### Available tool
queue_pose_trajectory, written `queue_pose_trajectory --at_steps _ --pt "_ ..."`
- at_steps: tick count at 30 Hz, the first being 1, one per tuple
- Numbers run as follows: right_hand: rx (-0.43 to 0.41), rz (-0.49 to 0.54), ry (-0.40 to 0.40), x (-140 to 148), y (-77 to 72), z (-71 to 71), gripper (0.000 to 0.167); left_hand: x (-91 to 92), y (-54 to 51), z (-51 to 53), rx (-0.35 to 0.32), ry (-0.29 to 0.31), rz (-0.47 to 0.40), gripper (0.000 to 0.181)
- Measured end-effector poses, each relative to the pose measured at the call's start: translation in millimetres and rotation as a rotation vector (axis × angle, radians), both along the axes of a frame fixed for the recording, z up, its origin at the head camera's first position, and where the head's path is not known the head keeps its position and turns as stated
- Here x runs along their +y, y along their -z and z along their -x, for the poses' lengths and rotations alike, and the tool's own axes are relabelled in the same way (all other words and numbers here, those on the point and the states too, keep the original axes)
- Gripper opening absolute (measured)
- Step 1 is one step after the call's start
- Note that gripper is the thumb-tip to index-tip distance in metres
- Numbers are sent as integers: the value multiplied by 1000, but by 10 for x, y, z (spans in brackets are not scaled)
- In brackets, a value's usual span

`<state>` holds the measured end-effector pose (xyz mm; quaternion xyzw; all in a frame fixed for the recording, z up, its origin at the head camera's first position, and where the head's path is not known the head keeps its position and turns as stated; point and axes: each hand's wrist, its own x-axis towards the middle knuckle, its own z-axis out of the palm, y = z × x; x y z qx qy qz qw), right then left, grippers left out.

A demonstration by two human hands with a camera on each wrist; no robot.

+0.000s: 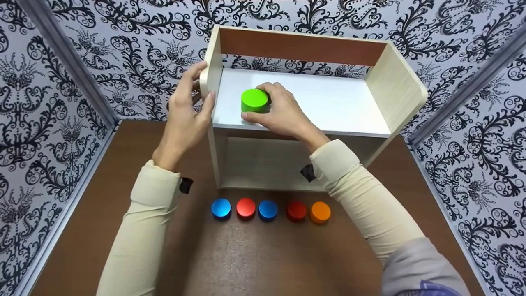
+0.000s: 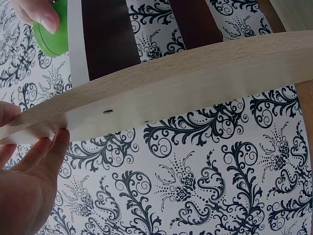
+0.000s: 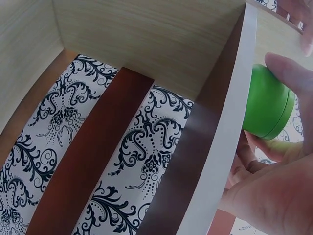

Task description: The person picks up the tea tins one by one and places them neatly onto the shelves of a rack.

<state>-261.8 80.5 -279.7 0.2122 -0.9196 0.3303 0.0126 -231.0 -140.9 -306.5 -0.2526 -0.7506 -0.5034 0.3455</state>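
Right hand point(image 1: 282, 110) grips a bright green cylinder point(image 1: 254, 98)
It is toward the left of the flat white board point(image 1: 328, 98) in a pale wooden shelf unit point(image 1: 397, 86); left hand point(image 1: 186, 109) clasps the unit's left panel point(image 1: 213, 61).

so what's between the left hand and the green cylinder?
The left side panel, which the left hand grips, then bare white shelf up to the green cylinder. Shows in the head view.

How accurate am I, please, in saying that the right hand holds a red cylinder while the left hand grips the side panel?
Not quite: the cylinder in the right hand is green, not red, as the head view shows. The left hand does grip the side panel.
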Motion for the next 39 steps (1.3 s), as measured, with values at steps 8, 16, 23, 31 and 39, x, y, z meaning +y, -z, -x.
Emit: queue_pose_trajectory --at_steps 8,16,23,31,39 --pt "1 -5 4 -24 12 11 68 -2 6 1 -4 -1 -4 51" --pt "18 -30 2 -37 35 27 68 3 -2 -3 -13 9 -13 51" --pt "10 -43 15 -56 45 30 69 7 -3 -7 -11 11 -12 51" --pt "5 -35 21 -62 45 19 70 5 2 3 -12 4 -9 52" --pt "11 -38 23 -58 54 33 77 6 5 2 -14 1 -11 52"
